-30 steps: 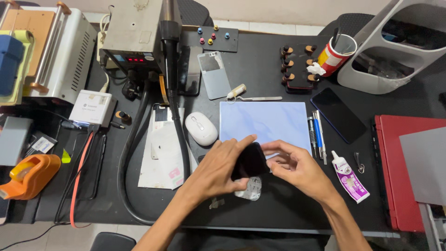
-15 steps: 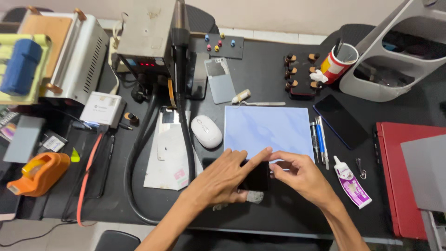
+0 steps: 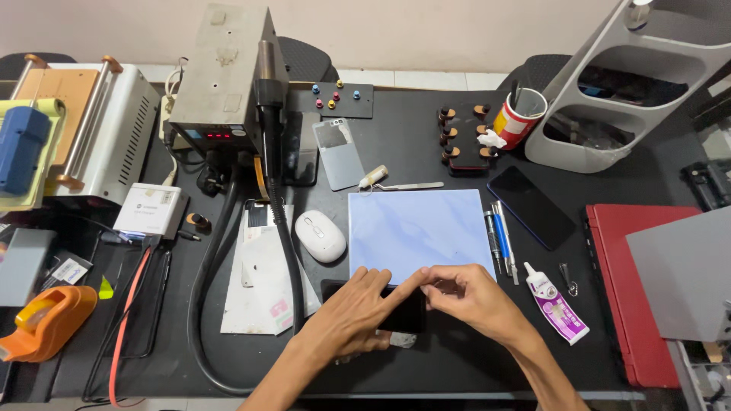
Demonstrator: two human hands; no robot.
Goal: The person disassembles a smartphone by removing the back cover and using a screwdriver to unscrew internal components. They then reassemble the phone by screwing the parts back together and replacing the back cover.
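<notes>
Hands first: my left hand (image 3: pixel 352 316) lies flat, fingers spread and pressing down on the black phone (image 3: pixel 403 310); my right hand (image 3: pixel 472 297) has its fingertips pinched narrow on the phone's upper right edge. What that pinch holds, I cannot tell. Phone position: flat on the black table (image 3: pixel 457 365), touching the near edge of the pale blue mat (image 3: pixel 415 228). Left of the mat: white mouse (image 3: pixel 320 236), close by, then white sheets (image 3: pixel 263 281) crossed by a black hose (image 3: pixel 285 251). Right of the mat: two pens (image 3: pixel 499 237) just beside it, a small glue tube (image 3: pixel 556 308) near its lower right corner, a second dark phone (image 3: pixel 531 205) further right. Beyond the mat: tweezers (image 3: pixel 411 186) and a grey back cover (image 3: pixel 339 152). Far left of the mat: orange tape dispenser (image 3: pixel 46 320).
</notes>
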